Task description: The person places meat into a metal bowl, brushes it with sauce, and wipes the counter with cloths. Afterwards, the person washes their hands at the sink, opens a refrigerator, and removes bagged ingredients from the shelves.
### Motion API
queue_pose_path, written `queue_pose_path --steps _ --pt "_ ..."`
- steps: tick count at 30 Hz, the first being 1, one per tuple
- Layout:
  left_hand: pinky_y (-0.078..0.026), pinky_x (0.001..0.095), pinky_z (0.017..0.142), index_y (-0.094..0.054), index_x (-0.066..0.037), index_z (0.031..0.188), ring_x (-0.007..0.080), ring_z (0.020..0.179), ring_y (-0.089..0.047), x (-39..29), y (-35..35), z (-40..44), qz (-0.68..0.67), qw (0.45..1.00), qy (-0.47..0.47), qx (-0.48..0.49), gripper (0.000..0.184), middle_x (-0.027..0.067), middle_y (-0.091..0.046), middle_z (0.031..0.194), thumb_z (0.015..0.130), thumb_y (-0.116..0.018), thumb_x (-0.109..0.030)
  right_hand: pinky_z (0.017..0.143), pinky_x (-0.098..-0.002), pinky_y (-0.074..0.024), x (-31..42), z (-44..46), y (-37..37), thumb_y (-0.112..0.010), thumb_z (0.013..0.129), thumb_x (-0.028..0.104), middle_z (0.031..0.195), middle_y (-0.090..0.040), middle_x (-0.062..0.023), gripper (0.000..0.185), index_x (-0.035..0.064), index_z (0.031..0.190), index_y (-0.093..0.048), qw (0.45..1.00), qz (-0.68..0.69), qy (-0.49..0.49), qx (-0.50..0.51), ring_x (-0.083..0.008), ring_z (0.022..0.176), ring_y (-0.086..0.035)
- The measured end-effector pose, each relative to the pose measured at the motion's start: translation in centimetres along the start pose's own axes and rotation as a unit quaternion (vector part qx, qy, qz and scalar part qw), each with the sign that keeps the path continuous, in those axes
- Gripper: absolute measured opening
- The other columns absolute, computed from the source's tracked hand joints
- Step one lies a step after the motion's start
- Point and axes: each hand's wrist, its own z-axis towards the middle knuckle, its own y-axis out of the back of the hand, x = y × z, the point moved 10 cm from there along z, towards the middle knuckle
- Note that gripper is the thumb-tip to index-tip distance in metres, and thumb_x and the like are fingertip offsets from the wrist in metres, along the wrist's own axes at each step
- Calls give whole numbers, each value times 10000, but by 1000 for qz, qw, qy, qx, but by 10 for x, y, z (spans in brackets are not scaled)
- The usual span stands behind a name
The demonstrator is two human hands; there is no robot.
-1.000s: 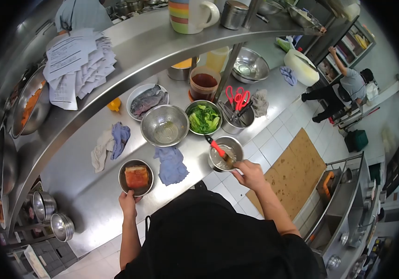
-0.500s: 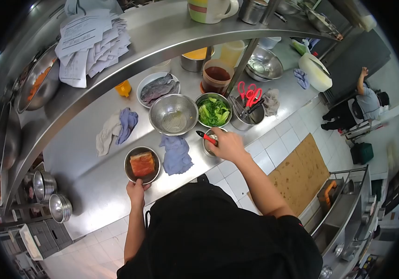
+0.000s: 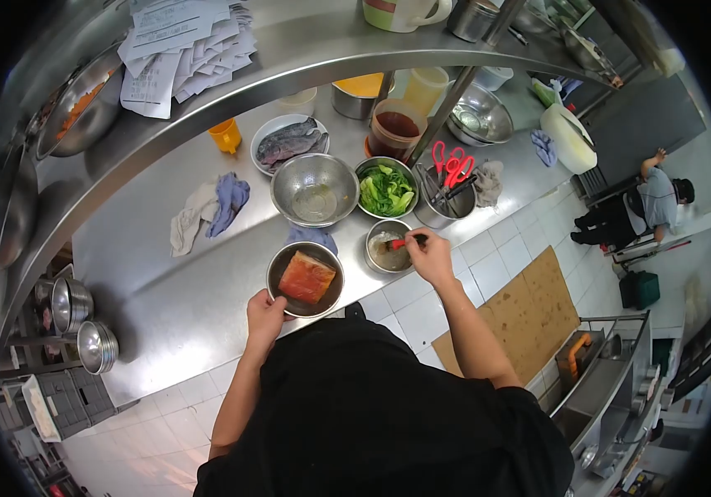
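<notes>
My left hand (image 3: 266,317) grips the rim of a steel bowl (image 3: 335,296) at the counter's front edge. In that bowl lies a reddish-brown slab of meat (image 3: 306,277) with a pale side, like pork belly. Pinched in my right hand (image 3: 430,255) is a red-handled brush (image 3: 397,244). Its head dips into a small metal bowl (image 3: 374,233) with cloudy liquid. Behind are an empty steel bowl (image 3: 314,190) and a bowl of leafy greens (image 3: 387,190). A blue cloth (image 3: 314,237) is partly covered by the meat bowl.
Scissors (image 3: 452,166) stand in a metal container at right, near a tub of dark red sauce (image 3: 395,128). Fish lie on a white plate (image 3: 264,124). Cloths (image 3: 210,213) lie left. A raised shelf (image 3: 306,66) crosses above. Another person (image 3: 645,203) stands far right.
My left hand has brought the meat bowl rightward, over the blue cloth. My right hand has shifted right and turned the brush so its head is down in the small bowl.
</notes>
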Motion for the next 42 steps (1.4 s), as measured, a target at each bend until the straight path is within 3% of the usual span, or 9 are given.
queue_pose_path --steps 2,4,9,22,26,32,35,40,42 --pt "-624 303 606 -621 82 929 161 663 -658 15 -4 10 45 999 0 5 130 90 -633 783 871 -555 -14 481 -251 -463 -8 -9 11 -656 932 154 683 -677 -73 167 -7 937 -695 999 40 -22 -6 -95 543 -601" --pt "-620 297 590 -613 72 875 152 645 -642 13 -10 11 41 999 -5 3 103 74 -606 758 868 -574 -22 467 -239 -458 -4 -18 36 -617 953 109 733 -679 -87 137 -14 975 -672 969 228 -68 -74 -94 552 -592" --pt "-616 308 554 -558 49 763 167 636 -656 8 -31 15 60 998 -21 25 147 88 -600 737 865 -597 -48 491 -258 -492 40 -44 13 -603 974 90 780 -680 -120 144 -37 1034 -637 915 401 -57 -4 -127 574 -614" --pt "-593 326 509 -508 39 691 216 621 -704 -19 -35 -1 90 996 -17 21 218 112 -617 686 852 -608 -68 552 -247 -525 94 -62 -52 -612 955 34 764 -674 -80 91 -29 1004 -656 940 324 -2 109 -103 621 -631" --pt "-598 327 516 -507 44 693 207 619 -698 -19 -21 1 85 996 -27 -6 213 114 -617 689 848 -607 -63 529 -251 -525 57 -71 -52 -593 959 24 734 -668 -74 73 -21 967 -649 951 277 -48 128 -100 573 -615" --pt "-602 341 522 -506 42 677 187 583 -671 -12 -14 3 66 996 -51 2 218 101 -598 658 837 -611 -63 544 -249 -519 94 -54 -47 -588 973 40 741 -664 -76 90 -24 933 -636 927 369 -26 67 -101 613 -628" --pt "-591 346 506 -508 40 670 190 565 -664 -11 -11 7 78 994 -79 -5 222 97 -584 630 831 -617 -69 556 -238 -513 111 -60 -72 -624 954 22 757 -668 -72 45 -14 966 -647 961 243 86 97 -96 635 -632" --pt "-578 343 481 -494 37 657 197 555 -664 -14 0 0 129 990 -54 -6 239 110 -578 619 826 -621 -75 554 -236 -512 74 -51 -36 -605 971 54 770 -673 -73 83 -18 966 -647 965 250 12 79 -97 626 -626" --pt "-580 343 483 -487 33 647 197 560 -667 -13 -1 3 130 990 -57 -2 250 112 -579 617 825 -622 -79 548 -239 -513 88 -49 -35 -599 974 62 769 -673 -72 97 -22 962 -647 938 343 11 44 -102 619 -625"
